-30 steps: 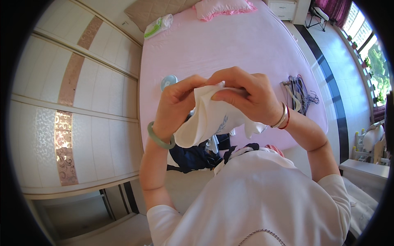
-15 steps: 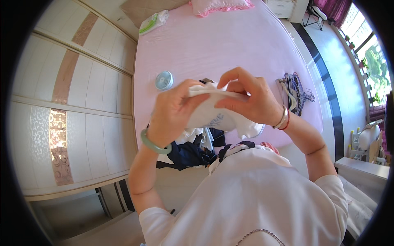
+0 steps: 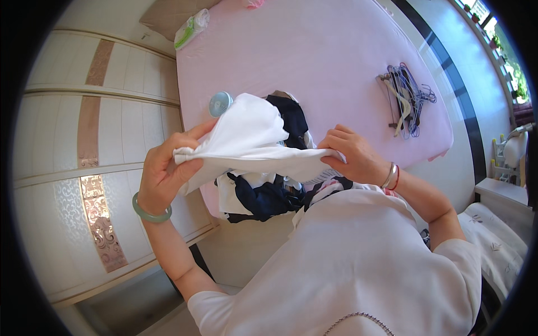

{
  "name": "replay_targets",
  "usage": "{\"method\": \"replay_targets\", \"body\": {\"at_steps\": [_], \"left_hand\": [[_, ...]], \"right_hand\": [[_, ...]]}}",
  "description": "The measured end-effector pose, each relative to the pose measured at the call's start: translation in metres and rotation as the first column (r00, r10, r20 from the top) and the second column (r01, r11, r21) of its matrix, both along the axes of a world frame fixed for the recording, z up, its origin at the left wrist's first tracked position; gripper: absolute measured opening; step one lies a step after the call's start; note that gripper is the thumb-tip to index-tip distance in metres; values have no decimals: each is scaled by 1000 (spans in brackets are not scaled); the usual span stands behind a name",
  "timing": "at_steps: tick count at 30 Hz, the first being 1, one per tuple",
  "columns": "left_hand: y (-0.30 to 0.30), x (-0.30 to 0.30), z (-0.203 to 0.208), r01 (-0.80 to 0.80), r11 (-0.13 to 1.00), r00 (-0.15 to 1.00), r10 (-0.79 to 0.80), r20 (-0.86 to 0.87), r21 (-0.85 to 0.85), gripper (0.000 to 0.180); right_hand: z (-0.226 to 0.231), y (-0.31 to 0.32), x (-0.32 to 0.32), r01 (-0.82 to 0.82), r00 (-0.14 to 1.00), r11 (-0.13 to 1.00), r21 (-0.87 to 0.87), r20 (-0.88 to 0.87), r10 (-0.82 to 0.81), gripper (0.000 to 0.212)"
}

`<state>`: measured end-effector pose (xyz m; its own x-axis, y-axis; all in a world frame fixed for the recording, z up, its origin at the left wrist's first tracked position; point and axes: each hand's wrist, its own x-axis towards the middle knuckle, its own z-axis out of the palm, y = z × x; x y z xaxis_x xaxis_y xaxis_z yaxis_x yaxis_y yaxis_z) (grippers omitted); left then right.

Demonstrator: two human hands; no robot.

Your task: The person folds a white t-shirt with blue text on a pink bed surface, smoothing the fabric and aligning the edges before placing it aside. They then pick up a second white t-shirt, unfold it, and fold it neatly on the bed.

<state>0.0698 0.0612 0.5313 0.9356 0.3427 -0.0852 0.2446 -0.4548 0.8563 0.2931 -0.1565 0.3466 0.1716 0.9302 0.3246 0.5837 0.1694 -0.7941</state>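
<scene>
A pink-covered bed (image 3: pixel 336 50) is spreading out beyond my hands, its far end running out of view. Between my hands, a white garment (image 3: pixel 246 126) is hanging stretched, its upper part flopping away from me; the folds are hiding its full shape, so I cannot tell what kind of garment it is. Its cloth is also covering part of the heap of dark and white clothes (image 3: pixel 260 199) lying lower, between my hands, and the single pieces there are blending together. My left hand (image 3: pixel 174 165) is pinching one end, nearly closed, with thumb and fingers pressing on the cloth. My right hand (image 3: pixel 356 151) is gripping the other end between thumb and curled fingers, the tips partly hidden. Just beyond my left hand, a small light-blue fan (image 3: pixel 221 104) is sitting beside the garment's edge. Farther out, to the right of my right hand, a tangle of hangers (image 3: pixel 408 95) is lying on the bed. Left of my left hand, a pale wardrobe (image 3: pixel 129 134) is standing, its outer side fading into darkness.
</scene>
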Motion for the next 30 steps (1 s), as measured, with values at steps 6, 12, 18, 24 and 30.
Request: {"method": "replay_targets", "body": {"at_steps": [6,12,18,24,30], "left_hand": [[-5,2,6,118,969,991,-130,-41,-219,15],[-13,9,-4,256,826,965,-251,79,-502,13],[-16,12,5,468,706,868,-480,127,-532,14],[-36,2,0,521,809,847,-453,279,-271,12],[-42,11,32,701,710,712,-702,21,-56,10]], "right_hand": [[-19,4,-3,43,957,998,54,-288,-26,10],[-19,15,12,-180,933,977,111,-295,205,13],[-22,32,32,-539,615,805,251,-536,578,14],[-42,16,26,-611,216,776,-157,-976,-27,39],[-53,5,5,-864,-87,503,27,-992,-96,29]]}}
